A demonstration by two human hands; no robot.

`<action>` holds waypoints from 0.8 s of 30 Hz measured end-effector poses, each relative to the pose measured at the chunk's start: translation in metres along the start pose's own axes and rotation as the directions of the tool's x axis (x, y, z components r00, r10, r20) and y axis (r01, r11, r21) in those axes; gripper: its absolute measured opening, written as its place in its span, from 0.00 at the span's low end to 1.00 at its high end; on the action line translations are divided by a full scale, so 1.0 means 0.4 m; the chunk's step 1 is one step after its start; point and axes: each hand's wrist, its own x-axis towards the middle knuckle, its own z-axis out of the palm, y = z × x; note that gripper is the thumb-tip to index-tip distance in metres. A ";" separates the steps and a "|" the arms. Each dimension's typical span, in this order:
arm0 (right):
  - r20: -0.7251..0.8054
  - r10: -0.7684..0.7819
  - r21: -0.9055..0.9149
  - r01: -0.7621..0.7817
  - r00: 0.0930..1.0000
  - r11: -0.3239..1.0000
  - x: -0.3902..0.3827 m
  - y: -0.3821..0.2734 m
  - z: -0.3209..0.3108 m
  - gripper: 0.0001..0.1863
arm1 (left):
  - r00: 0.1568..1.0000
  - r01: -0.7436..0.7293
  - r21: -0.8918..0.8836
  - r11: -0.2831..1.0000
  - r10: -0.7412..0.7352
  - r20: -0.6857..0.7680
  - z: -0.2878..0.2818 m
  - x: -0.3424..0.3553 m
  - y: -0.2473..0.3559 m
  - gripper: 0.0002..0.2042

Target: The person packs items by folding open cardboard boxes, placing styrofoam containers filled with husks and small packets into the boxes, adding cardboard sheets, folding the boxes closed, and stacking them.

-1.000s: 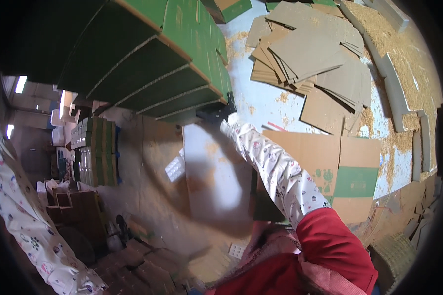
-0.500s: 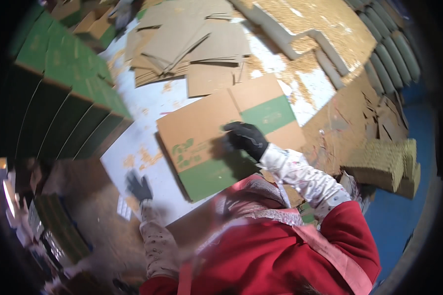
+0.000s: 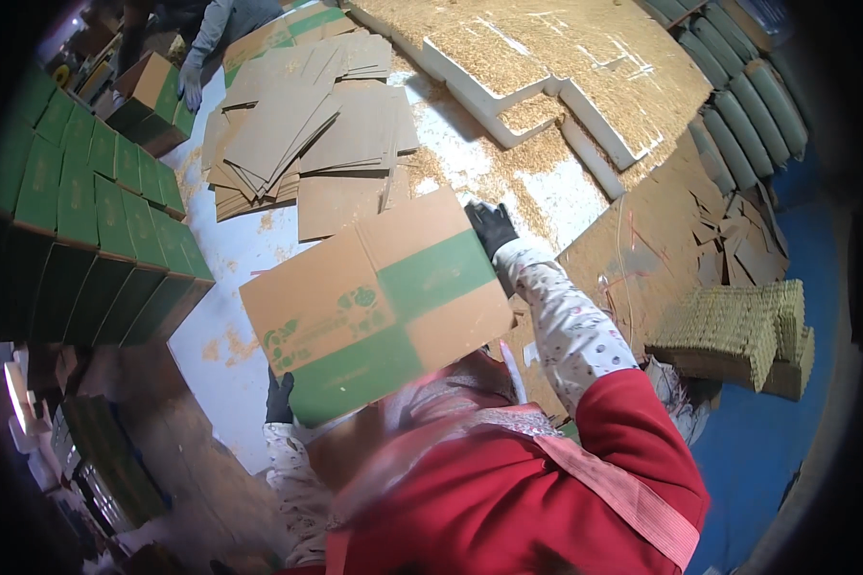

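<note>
A closed cardboard box, brown with a green band and green printing, lies between my hands near the front of the white table. My left hand, in a dark glove, grips its near left corner, the fingers partly hidden behind the box. On its far right edge rests my right hand, also in a dark glove, fingers bent over the side. The box's near edge reaches up to my body. Whether it is lifted off the table I cannot tell.
Flat grey-brown cardboard sheets lie stacked beyond the box. Green boxes are piled at left. A white-walled bed of wood shavings fills the far right; ridged yellowish pads sit at right. A co-worker's gloved hand is near an open box.
My right hand has gone from the box's top to its far right edge. My left hand has come in to its near left corner. The box sits further left and nearer me.
</note>
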 end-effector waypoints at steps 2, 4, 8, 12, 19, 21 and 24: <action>0.041 -0.167 -0.093 0.171 0.985 0.981 0.003 0.006 0.014 0.24 | 0.984 0.143 -0.086 0.986 -0.151 -0.094 0.034 -0.012 0.025 0.27; 0.006 -0.150 0.001 0.150 0.989 0.989 -0.007 0.032 -0.052 0.23 | 0.968 0.176 -0.189 0.966 -0.205 -0.146 0.060 -0.026 0.004 0.29; -0.055 -0.080 0.078 0.084 0.995 0.993 -0.011 0.204 -0.065 0.23 | 0.928 0.109 -0.292 0.950 -0.202 -0.313 0.149 -0.040 -0.038 0.33; -0.184 -0.027 0.222 0.068 0.983 0.973 0.005 0.326 -0.077 0.24 | 0.937 0.012 -0.155 0.988 -0.065 -0.342 0.330 -0.012 -0.020 0.32; 0.025 0.425 0.698 -0.320 0.905 0.641 -0.026 0.142 -0.228 0.34 | 0.874 0.009 0.556 0.831 0.264 -0.409 0.446 0.063 0.022 0.20; -0.033 0.439 0.630 -0.322 0.898 0.707 -0.019 0.111 -0.211 0.35 | 0.755 0.013 0.503 0.864 0.322 -0.572 0.421 0.063 -0.006 0.18; 0.187 0.328 0.788 -0.341 0.926 0.513 -0.033 0.109 -0.257 0.37 | 0.515 -0.014 0.646 0.764 0.559 -0.650 0.410 0.028 0.020 0.19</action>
